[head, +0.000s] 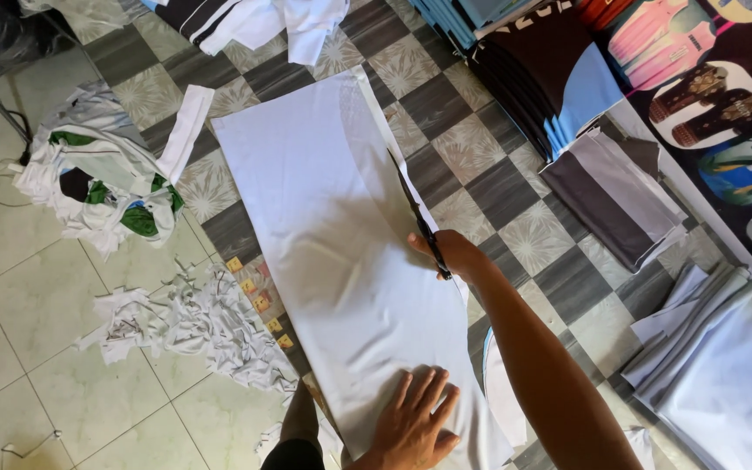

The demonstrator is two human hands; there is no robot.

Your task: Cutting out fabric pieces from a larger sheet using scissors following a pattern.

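Observation:
A long white fabric panel (pixel 324 226) lies flat on the tiled floor, running away from me. My right hand (pixel 451 252) grips black scissors (pixel 415 209), whose blades point away along the panel's right edge, where a curved cut line runs through the cloth. A narrow strip of white fabric lies just right of the blades. My left hand (pixel 412 422) presses flat, fingers spread, on the near end of the panel.
White fabric scraps (pixel 193 326) pile at the left beside small yellow tags (pixel 258 300). A heap of white and green cloth (pixel 102 178) lies further left. Stacked grey and white fabric (pixel 715 365) and printed fabric (pixel 707 104) sit at right. More white cloth (pixel 263 22) lies at the top.

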